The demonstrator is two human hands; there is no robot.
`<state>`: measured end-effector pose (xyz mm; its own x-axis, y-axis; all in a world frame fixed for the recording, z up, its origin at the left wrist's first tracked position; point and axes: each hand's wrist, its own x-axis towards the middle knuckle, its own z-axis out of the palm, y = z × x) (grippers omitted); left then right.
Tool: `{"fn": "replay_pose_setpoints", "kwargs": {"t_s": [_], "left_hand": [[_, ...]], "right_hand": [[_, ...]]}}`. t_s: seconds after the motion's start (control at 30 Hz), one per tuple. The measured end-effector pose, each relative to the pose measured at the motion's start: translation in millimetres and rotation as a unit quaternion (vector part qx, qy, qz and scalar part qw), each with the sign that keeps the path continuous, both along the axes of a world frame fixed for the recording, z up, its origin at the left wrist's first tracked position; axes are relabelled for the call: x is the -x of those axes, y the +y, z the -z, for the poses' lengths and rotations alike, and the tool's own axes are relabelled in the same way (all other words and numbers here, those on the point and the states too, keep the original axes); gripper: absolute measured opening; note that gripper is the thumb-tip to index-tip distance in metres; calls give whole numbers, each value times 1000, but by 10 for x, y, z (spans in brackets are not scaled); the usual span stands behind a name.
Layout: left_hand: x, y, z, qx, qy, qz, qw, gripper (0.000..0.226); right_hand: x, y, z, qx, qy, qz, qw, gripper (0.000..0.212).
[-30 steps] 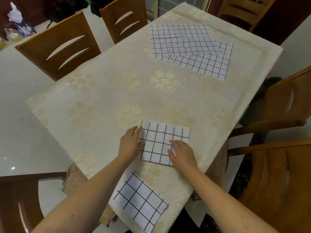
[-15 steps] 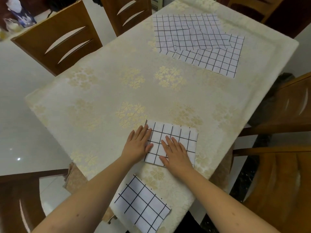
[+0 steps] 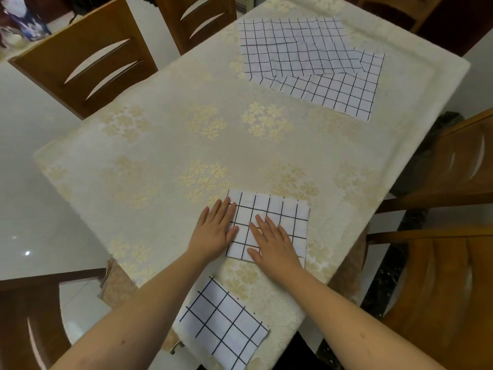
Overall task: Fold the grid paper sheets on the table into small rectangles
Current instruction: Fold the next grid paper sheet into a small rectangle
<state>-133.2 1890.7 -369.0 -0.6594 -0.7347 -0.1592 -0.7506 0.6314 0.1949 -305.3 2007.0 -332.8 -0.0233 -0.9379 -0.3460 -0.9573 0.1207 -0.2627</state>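
A folded grid paper sheet (image 3: 277,212) lies flat near the table's front edge. My left hand (image 3: 214,231) rests palm down on its left edge, fingers spread. My right hand (image 3: 274,243) presses flat on its lower middle, fingers apart. A smaller folded grid rectangle (image 3: 221,324) lies at the very front edge, between my forearms. Two unfolded, creased grid sheets (image 3: 301,52) overlap at the far right of the table.
The table wears a cream cloth with gold flowers (image 3: 160,145). Wooden chairs stand at the far left (image 3: 82,57), far middle (image 3: 197,20) and right side (image 3: 453,169). Another chair (image 3: 440,303) sits close at my right.
Both hands have flattened on the folded sheet; my right hand slid from its lower right toward the middle. The view has drawn a little closer to the table.
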Motion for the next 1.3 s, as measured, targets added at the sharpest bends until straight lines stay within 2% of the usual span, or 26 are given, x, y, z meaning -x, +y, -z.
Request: {"fn": "replay_pose_setpoints", "kwargs": {"t_s": [0.1, 0.43, 0.93, 1.03, 1.13, 1.23, 1.3], "left_hand": [[-12, 6, 18, 6, -2, -2, 1000, 64], [4, 53, 20, 16, 11, -19, 1000, 61], [45, 65, -95, -29, -26, -36, 999, 65], [79, 141, -206, -51, 42, -125, 990, 64], [37, 285, -376, -29, 122, -266, 956, 43], [-21, 377, -473, -87, 69, -413, 904, 36], [-44, 409, -486, -127, 34, -448, 884, 40]], "right_hand": [[-107, 25, 55, 6, -5, -16, 1000, 70], [-113, 149, 233, 50, 37, 37, 997, 64], [410, 608, 235, 17, 62, 69, 996, 64], [403, 594, 214, 18, 46, 72, 996, 65], [414, 561, 152, 30, 30, 75, 996, 68], [447, 451, 52, 37, 25, 81, 996, 66], [463, 349, -18, 69, 33, 84, 994, 57]]}}
